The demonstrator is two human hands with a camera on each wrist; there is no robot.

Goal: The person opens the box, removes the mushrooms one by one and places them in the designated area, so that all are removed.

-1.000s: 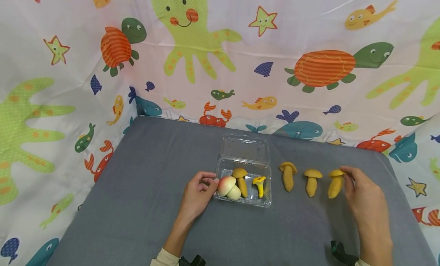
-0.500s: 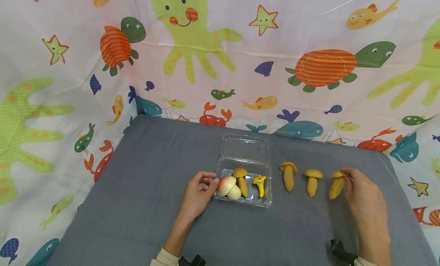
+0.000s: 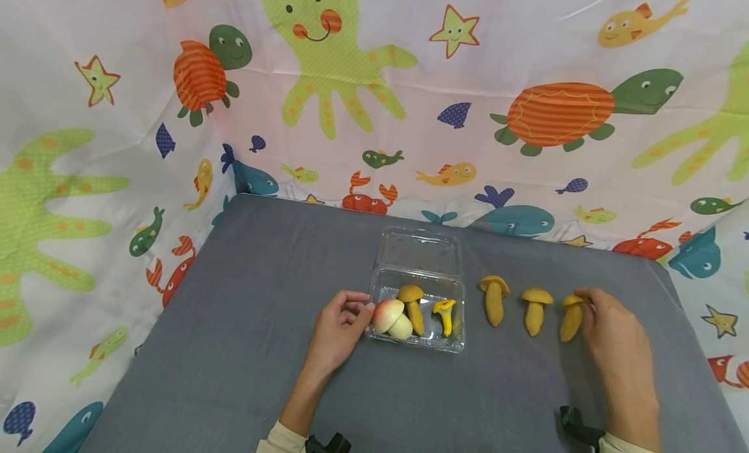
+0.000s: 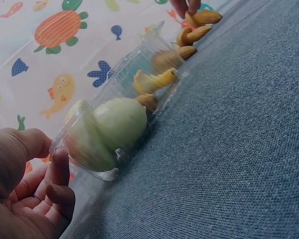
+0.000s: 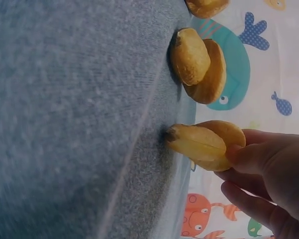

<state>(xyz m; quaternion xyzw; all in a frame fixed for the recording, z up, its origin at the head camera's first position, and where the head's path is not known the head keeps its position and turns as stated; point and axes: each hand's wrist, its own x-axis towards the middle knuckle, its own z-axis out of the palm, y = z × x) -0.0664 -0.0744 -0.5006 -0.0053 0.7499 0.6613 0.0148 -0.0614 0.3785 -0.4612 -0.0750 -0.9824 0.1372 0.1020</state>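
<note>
My left hand point(image 3: 339, 326) pinches the left wall of a clear plastic clamshell box point(image 3: 430, 346) between thumb and fingers. Inside lie a fat pale mushroom point(image 3: 389, 316) with a reddish cap, a brown mushroom point(image 3: 413, 308) and a small yellow chanterelle-like mushroom point(image 3: 446, 316). My right hand point(image 3: 619, 339) pinches the cap of the rightmost brown mushroom point(image 5: 199, 144) between thumb and fingertips; its stem end is close over the cloth in the right wrist view. To its left, two similar brown mushrooms lie in a row, one nearer point(image 3: 535, 312) and one farther point(image 3: 494, 301).
The box's lid point(image 3: 419, 251) is folded back behind it, toward the far edge of the grey cloth-covered table point(image 3: 281, 264). A white curtain point(image 3: 409, 141) printed with sea animals hangs along the back and sides. Black straps circle both wrists.
My right hand has shifted slightly left with the mushroom, which sits a bit lower in the head view. My left hand stays on the box. The head view has shifted a little.
</note>
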